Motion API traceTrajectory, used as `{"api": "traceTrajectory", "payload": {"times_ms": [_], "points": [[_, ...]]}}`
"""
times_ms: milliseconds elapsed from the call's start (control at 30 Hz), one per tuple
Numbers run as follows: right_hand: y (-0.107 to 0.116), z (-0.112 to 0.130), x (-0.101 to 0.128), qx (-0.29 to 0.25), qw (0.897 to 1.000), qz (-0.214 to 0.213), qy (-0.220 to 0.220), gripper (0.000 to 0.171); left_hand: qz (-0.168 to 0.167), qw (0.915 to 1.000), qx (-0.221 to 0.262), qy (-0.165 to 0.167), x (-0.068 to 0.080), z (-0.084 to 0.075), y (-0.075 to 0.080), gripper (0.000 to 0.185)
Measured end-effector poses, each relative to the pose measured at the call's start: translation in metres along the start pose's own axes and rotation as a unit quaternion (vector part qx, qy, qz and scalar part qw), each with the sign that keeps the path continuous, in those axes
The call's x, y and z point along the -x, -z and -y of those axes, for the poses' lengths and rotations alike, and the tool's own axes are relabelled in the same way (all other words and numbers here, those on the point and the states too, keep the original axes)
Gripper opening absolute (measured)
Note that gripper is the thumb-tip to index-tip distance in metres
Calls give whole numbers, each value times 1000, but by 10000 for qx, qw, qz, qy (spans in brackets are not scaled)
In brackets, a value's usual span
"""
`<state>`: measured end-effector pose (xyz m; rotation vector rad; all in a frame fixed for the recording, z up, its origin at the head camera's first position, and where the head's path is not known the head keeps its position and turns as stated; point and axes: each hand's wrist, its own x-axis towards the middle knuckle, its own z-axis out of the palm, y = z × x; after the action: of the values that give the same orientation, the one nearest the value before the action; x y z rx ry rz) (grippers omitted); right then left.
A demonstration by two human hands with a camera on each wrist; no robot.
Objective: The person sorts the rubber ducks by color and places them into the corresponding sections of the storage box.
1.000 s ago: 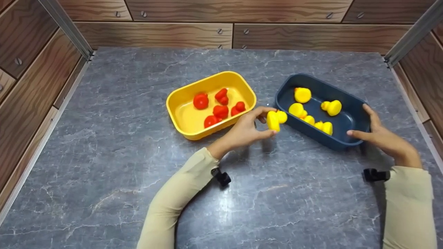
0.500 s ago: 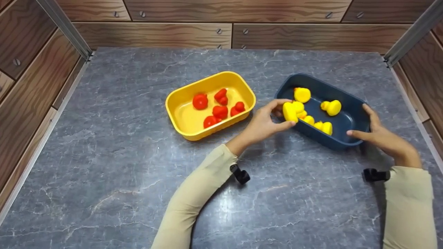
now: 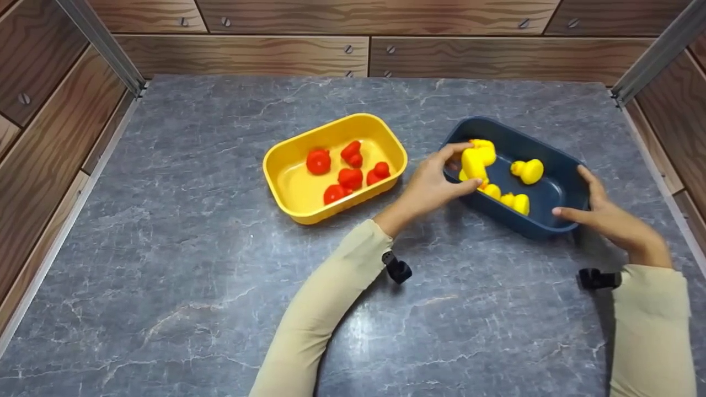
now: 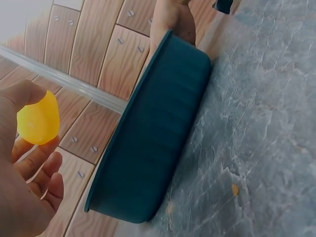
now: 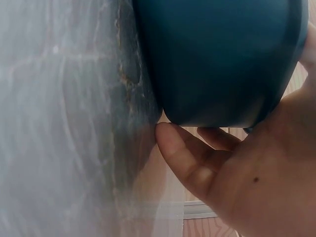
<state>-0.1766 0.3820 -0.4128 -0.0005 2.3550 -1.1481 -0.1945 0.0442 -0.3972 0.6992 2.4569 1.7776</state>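
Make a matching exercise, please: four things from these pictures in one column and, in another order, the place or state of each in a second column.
Things:
1. left hand
2. right hand
3. red toys
4. dark blue tray

Places or states:
A. lie in the yellow tray
B. pinches a yellow duck
C. holds other yellow toys
D. grips the blue tray's end

Pairs: 1-B, 2-D, 3-A, 4-C

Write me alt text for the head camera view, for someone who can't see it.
A person's left hand holds a yellow toy duck over a dark blue tub of yellow ducks, while the right hand steadies the tub's near end. Beside it on the grey marble table, a yellow tub holds red ducks.
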Motion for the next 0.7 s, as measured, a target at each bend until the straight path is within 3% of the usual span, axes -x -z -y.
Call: {"api": "traceTrajectory", "payload": {"times_ms": [333, 700], "points": [[1, 2, 0, 82, 9999, 4, -90, 107, -182, 9996, 80, 195, -9, 3, -5, 59], [-1, 2, 0, -85, 9999, 51, 87, 106, -337, 9986, -279, 306, -13, 4, -14, 57]]}}
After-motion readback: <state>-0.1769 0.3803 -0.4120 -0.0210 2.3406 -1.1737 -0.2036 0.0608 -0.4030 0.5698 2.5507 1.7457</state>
